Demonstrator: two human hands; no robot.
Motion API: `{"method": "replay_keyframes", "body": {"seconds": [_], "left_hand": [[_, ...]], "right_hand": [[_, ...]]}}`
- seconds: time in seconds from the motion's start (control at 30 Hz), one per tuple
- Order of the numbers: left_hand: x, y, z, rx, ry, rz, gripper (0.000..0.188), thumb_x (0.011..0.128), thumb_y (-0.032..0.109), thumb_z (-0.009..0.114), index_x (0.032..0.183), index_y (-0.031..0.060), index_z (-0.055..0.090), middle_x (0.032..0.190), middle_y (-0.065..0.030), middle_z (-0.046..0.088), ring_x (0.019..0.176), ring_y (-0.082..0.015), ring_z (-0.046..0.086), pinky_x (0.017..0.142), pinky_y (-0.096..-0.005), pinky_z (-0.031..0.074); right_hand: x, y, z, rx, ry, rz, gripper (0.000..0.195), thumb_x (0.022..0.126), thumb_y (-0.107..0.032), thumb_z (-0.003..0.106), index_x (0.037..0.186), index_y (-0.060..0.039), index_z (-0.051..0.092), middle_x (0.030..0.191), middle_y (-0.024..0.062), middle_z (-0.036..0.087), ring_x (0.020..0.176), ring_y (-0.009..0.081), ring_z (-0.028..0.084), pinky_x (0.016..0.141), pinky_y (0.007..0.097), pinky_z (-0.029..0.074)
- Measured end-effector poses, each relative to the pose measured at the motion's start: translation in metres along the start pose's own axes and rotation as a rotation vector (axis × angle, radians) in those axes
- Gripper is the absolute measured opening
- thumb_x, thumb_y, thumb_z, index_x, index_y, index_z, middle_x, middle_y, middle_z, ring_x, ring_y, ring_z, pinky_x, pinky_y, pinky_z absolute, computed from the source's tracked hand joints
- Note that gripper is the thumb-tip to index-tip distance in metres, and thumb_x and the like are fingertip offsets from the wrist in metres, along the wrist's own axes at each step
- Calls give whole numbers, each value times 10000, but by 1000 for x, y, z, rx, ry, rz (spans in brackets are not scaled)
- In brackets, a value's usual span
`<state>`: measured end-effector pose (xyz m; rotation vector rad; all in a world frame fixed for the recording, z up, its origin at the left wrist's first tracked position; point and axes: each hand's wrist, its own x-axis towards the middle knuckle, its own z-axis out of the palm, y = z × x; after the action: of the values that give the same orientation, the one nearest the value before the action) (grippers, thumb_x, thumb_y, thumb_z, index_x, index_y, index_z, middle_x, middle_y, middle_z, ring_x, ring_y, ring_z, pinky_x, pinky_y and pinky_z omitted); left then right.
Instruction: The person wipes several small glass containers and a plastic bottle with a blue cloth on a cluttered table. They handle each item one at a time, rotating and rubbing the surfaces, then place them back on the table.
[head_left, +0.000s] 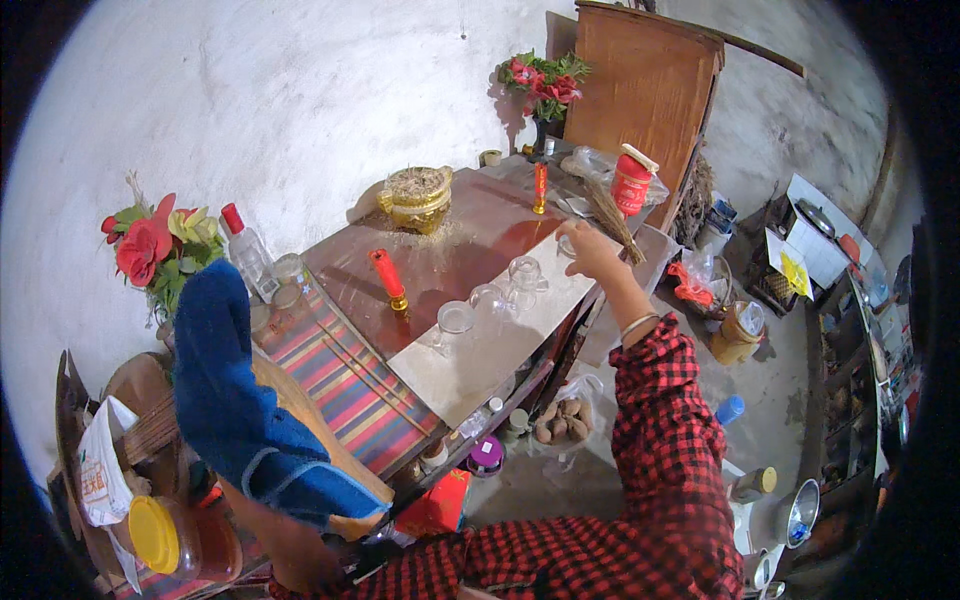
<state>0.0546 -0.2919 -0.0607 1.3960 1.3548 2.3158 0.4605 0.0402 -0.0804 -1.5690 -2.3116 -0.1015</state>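
Note:
My right hand (592, 251) has its fingers and thumb around a clear glass cup (565, 244) at the far end of a pale board strip (450, 382). Next to it along the strip stand several more clear glasses, among them a glass mug (524, 271) and a wide-rimmed glass (456, 318). My left hand (300, 551) is low at the left, in shadow and partly covered by a blue cloth (232, 397). The cloth drapes over a curved tan wooden piece (322, 427). Whether my left fingers grip anything cannot be made out.
On the dark red table (487, 206) stand a gold incense pot (416, 199) and two red candles (386, 274) (540, 187). Chopsticks (367, 371) lie on a striped mat (360, 420). A glass bottle (251, 251) and a yellow-lidded jar (154, 534) are at left. Potatoes (562, 421) sit below.

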Motion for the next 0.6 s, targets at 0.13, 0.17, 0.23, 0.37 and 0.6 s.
{"method": "replay_keyframes", "body": {"seconds": [0.13,0.17,0.23,0.37,0.6], "left_hand": [[-2,-7,0,-41,-12,-65,471,949,305,529,1311,21,427,1175,-114,562,1019,-206,575,889,-331,470],[-2,-8,-1,-50,-17,-82,467,952,307,525,1310,23,429,1173,-113,564,1016,-206,576,887,-331,472],[-4,-9,-3,-84,-26,-124,458,956,309,517,1306,26,433,1168,-110,567,1011,-206,579,883,-332,475],[-7,-7,-8,-233,-68,-279,441,965,314,500,1299,34,441,1158,-105,574,1002,-205,585,876,-333,483],[-5,-10,-20,-1010,12,-636,393,975,371,446,1235,79,488,1038,-96,621,911,-224,621,778,-342,535]], "right_hand": [[17,9,25,17,16,12,722,497,-96,863,1125,-139,510,1076,177,548,1059,380,537,903,429,444],[20,10,29,22,21,13,719,498,-96,862,1124,-140,511,1075,178,547,1061,380,537,902,429,445],[23,15,37,61,-8,48,724,501,-94,860,1134,-144,512,1071,173,548,1068,381,534,906,425,445],[29,26,50,113,-20,32,747,503,-92,859,1163,-129,511,1085,170,549,1080,377,529,922,425,441],[24,-3,15,-62,-79,130,940,528,-191,864,1364,-155,435,1300,191,508,1177,360,501,996,403,420]]}}
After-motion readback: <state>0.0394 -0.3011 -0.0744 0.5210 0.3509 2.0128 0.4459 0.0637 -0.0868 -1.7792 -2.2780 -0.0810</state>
